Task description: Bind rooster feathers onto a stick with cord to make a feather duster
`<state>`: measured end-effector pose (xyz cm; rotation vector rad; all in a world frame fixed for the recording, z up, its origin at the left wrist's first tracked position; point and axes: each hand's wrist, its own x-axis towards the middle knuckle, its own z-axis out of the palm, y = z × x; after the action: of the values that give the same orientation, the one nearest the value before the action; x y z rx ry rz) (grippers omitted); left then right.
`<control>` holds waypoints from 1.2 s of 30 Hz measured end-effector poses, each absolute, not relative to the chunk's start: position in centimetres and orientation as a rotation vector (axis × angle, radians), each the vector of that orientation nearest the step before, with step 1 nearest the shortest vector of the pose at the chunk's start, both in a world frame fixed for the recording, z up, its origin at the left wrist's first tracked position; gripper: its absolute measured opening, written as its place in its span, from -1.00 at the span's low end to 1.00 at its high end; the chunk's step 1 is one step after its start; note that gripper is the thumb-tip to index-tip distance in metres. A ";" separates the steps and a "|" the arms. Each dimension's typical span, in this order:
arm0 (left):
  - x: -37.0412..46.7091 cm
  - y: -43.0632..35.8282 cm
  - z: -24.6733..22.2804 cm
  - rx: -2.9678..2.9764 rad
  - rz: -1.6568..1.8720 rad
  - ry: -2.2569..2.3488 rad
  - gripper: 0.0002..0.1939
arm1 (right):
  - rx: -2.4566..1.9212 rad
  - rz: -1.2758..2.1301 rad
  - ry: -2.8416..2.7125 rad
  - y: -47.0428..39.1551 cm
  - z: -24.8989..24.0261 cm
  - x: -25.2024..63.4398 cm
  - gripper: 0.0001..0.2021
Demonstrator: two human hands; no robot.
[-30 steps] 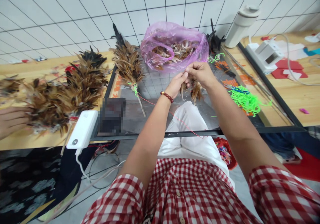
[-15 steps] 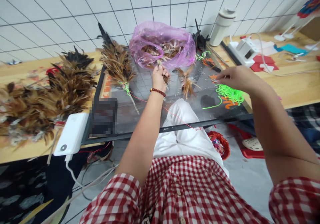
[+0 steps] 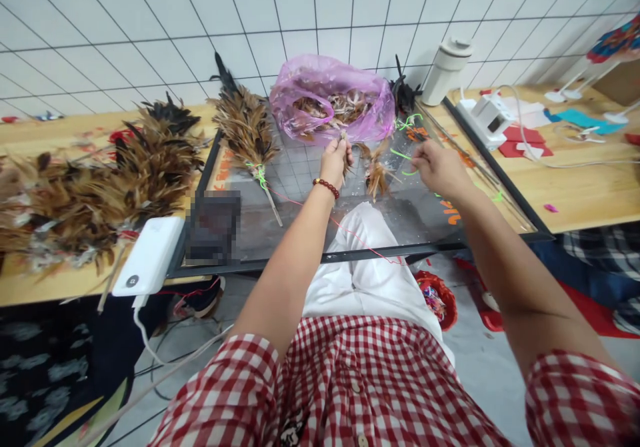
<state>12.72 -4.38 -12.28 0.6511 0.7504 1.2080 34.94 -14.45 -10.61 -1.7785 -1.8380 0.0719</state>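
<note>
My left hand (image 3: pixel 336 160) is closed round a small bunch of brown feathers (image 3: pixel 347 160), just in front of the pink plastic bag (image 3: pixel 300 67) of feathers. To its right, my right hand (image 3: pixel 436 167) pinches a bright green string (image 3: pixel 401 154), whose end sticks out leftward from the fingers. Between the hands a loose brown feather clump (image 3: pixel 377 175) lies on the dark board (image 3: pixel 300 234). A larger feather bundle (image 3: pixel 245 124) on a stick, tied with green string, rests left of the bag.
Brown feather bundles (image 3: pixel 120 180) cover the left of the table. Near them are a white power bank (image 3: pixel 149 256) and a blurred dark object (image 3: pixel 213 227). A white bottle (image 3: pixel 447 70) and a power strip (image 3: pixel 493 117) stand at the right. Below is a red basket (image 3: pixel 450 307).
My right hand has moved left, nearer my left hand, with green string in its fingers. The green string heap that lay below it is no longer seen there. The camera view has shifted slightly.
</note>
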 end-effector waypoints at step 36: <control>12.5 -4.6 -12.6 1.643 0.862 0.853 -0.71 | -1.322 0.548 -1.753 -6.4 -14.1 30.6 -0.81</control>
<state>12.52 -4.63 -12.63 1.6428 0.8528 0.8621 30.55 -6.42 -14.10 -1.3224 -1.7534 0.5479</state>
